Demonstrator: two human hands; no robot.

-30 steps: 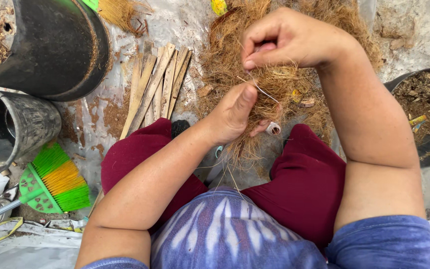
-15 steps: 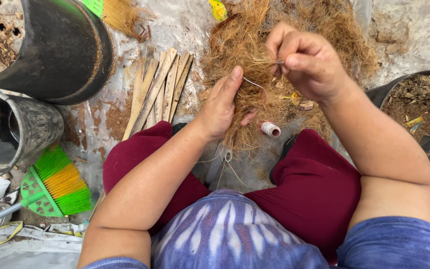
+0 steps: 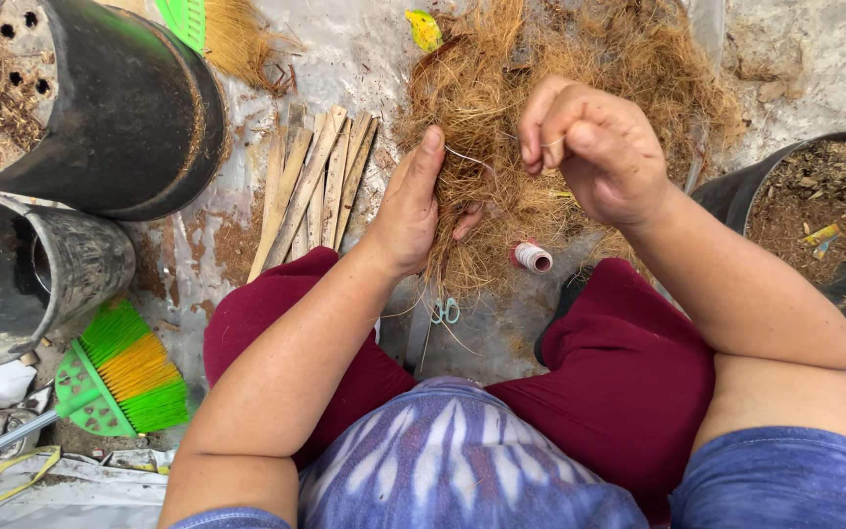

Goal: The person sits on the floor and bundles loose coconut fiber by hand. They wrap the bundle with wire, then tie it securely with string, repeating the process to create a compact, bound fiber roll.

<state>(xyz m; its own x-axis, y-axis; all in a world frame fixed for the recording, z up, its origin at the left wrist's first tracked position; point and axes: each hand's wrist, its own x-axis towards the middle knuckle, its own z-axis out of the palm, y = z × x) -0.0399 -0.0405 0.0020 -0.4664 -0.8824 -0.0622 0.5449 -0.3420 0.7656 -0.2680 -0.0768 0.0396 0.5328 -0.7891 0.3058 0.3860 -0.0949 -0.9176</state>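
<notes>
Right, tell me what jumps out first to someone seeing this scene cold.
The big tangled heap of brown fibre at top centre, with both hands in it: the left hand presses a bundle while the right hand pinches a thin thread stretched between them. Next, the bright green and orange broom at lower left and the black pots above it.

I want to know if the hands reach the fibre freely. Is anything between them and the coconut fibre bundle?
Nothing visible does: the left hand grips the fibre bundle directly, and the right hand pinches a thin thread just above it.

likely a garden work yard: soil-filled pots (image 3: 815, 216), coir heap (image 3: 580, 88), broom (image 3: 119, 377).
</notes>
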